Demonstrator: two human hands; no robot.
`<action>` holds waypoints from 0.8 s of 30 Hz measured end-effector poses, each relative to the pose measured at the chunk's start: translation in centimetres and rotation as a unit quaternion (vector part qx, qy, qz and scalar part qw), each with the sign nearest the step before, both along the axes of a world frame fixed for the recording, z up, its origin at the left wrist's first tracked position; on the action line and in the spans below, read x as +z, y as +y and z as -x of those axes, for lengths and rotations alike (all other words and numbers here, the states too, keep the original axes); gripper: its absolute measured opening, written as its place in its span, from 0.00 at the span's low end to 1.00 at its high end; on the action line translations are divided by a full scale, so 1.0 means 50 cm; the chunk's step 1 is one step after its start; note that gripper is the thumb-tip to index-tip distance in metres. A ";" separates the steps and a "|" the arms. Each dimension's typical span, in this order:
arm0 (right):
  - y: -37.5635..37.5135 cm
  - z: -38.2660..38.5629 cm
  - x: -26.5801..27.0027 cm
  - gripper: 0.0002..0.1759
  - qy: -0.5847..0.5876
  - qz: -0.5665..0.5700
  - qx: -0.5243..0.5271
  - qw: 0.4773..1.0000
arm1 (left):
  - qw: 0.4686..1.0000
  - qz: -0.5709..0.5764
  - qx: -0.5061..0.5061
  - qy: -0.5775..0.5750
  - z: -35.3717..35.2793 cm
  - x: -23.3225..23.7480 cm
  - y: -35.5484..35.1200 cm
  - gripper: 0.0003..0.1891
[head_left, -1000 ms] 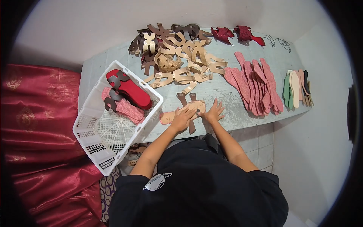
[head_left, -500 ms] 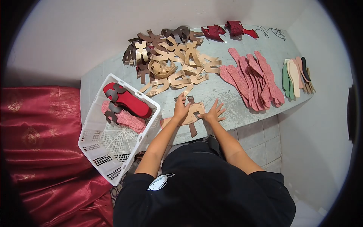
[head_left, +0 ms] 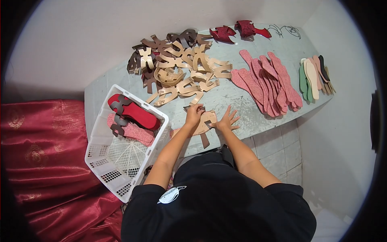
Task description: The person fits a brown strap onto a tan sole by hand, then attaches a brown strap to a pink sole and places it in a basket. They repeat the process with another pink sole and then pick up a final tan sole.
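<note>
On the table edge in front of me lies a tan insole [head_left: 200, 128] with a dark brown strap [head_left: 205, 141] across it; one strap end sticks out toward me. My left hand [head_left: 194, 114] has its fingers closed at the strap's far end, above the sole. Fingers spread wide, my right hand [head_left: 225, 121] rests on the right side, its thumb touching the sole's edge near a dark strap part. My left hand and forearm partly hide the sole's left side.
To the left stands a white plastic basket [head_left: 96, 137] holding a red sandal [head_left: 141, 115] and a pink sole with brown straps [head_left: 135, 132]. Beige straps [head_left: 177, 90] are heaped behind my hands. Several pink soles [head_left: 270, 86] and a few coloured soles [head_left: 310, 78] lie on the right.
My left hand's fingers have drawn in and closed at the strap's far end. My right hand stays spread at the sole's edge. The camera view has shifted slightly.
</note>
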State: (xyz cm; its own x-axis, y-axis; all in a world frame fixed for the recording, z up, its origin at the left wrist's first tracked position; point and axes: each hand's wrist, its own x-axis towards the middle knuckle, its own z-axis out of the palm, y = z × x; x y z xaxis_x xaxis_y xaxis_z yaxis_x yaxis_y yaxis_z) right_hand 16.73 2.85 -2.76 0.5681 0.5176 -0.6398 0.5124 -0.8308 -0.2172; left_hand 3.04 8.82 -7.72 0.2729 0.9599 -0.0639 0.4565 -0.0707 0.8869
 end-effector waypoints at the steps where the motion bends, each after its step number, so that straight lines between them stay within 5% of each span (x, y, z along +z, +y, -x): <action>1: -0.001 0.000 0.000 0.76 0.000 0.000 0.000 1.000 | 1.000 -0.019 -0.018 0.004 0.002 -0.006 0.001 0.10; 5: -0.001 -0.002 -0.003 0.76 0.004 -0.003 -0.004 1.000 | 0.999 0.041 -0.032 -0.011 0.000 0.036 -0.010 0.07; 24: 0.002 -0.002 0.006 0.75 0.010 -0.002 -0.007 1.000 | 0.986 -0.130 -0.100 0.041 0.013 0.021 -0.063 0.08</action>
